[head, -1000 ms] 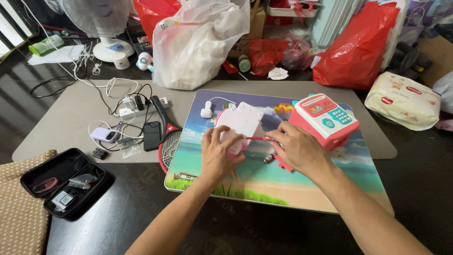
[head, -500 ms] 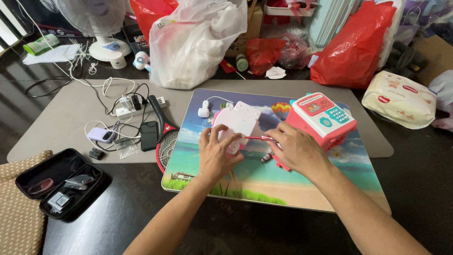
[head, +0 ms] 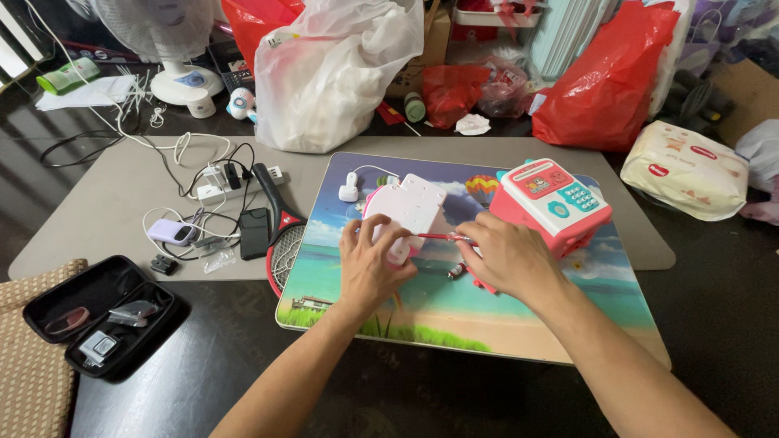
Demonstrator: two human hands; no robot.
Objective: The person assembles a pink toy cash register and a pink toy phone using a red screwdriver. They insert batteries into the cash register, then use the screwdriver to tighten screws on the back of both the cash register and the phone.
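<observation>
My left hand [head: 369, 264] presses down on a white and pink plastic toy [head: 410, 209] that lies on a colourful picture board [head: 454, 304]. My right hand [head: 507, 258] grips a small red-handled screwdriver [head: 442, 238], its tip pointing left against the toy's near edge. A pink toy cash register [head: 556, 203] with a teal keypad stands just behind my right hand. A small cylindrical battery-like piece [head: 457, 270] lies on the board between my hands.
Left of the board lie a racket-shaped swatter [head: 280, 235], a black phone [head: 255, 233], a power strip with cables [head: 231, 182] and an open black case [head: 97, 320]. White [head: 333, 73] and red plastic bags [head: 608, 81] crowd the back. A wipes pack [head: 690, 170] sits right.
The view has shifted slightly. Both hands stay on the toy and screwdriver, with hardly any visible movement.
</observation>
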